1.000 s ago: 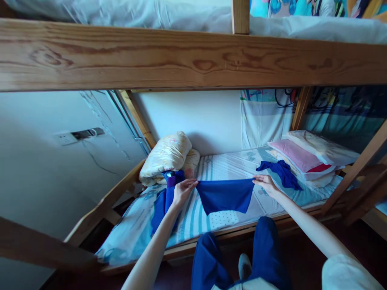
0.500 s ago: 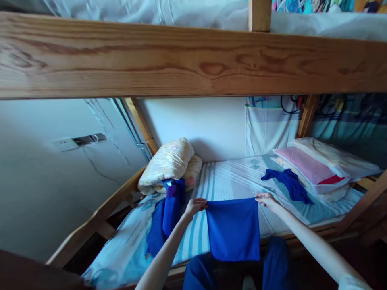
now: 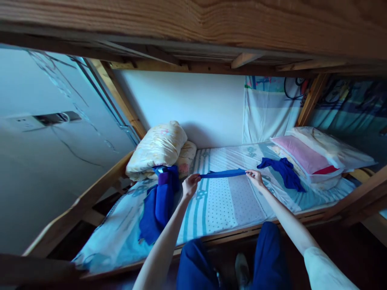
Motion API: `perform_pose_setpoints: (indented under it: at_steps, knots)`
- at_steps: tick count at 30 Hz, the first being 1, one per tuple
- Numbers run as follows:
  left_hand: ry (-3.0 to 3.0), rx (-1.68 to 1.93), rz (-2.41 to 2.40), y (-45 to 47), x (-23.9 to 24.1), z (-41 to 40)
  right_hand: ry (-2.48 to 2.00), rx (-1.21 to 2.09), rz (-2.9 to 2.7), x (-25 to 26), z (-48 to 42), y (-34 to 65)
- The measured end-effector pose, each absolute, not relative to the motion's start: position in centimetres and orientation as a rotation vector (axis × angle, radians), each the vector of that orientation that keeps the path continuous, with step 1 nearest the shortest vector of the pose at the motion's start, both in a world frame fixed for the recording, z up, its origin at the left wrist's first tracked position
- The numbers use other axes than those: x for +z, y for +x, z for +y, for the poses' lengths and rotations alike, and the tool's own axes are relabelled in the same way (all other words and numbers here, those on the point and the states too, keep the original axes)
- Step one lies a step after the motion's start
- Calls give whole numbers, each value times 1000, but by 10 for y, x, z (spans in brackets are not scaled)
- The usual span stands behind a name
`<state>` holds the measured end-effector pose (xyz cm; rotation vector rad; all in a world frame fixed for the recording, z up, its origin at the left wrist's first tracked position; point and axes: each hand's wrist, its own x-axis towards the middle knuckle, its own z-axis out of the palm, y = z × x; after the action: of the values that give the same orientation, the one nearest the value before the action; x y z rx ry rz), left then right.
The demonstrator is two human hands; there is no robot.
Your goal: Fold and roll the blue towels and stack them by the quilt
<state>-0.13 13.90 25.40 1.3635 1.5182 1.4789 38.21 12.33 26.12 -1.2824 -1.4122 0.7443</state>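
Observation:
Both my hands hold a blue cloth (image 3: 223, 173) stretched out flat between them over the lower bunk's striped and dotted sheet (image 3: 223, 201). My left hand (image 3: 190, 185) grips its left end and my right hand (image 3: 254, 177) grips its right end. Seen edge-on, the cloth looks like a thin blue strip just above the mattress. A heap of blue garments (image 3: 159, 201) lies left of my left hand. Another crumpled blue garment (image 3: 282, 171) lies right of my right hand.
A rolled yellowish quilt (image 3: 157, 149) sits at the bed's left end. Pink and pale pillows (image 3: 311, 155) are stacked at the right. The upper bunk's wooden beam (image 3: 211, 24) runs close overhead. A wooden side rail (image 3: 229, 233) edges the mattress, with my blue-trousered legs (image 3: 232, 262) below.
The blue cloth hung down from my hands before; now it is swung up and stretched level over the sheet. My head has dipped under the upper bunk's beam.

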Motion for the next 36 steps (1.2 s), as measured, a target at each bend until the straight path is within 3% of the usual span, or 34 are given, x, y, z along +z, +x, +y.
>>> perform_pose_setpoints:
  at_steps: [9,12,18,36]
  knots:
    - [1402,804,1912,4,75,31,-1733,961,-1395,107,27,365]
    - [1410,531,1912,3,38,0,-1831,1057,-1365,75,-5,362]
    - [1427,290,1916,12,25,-7,-1890,1231,-1302,51,-25,368]
    - [1471,289,1963,16,13,-2,-1959,1359,-1266,60,-26,377]
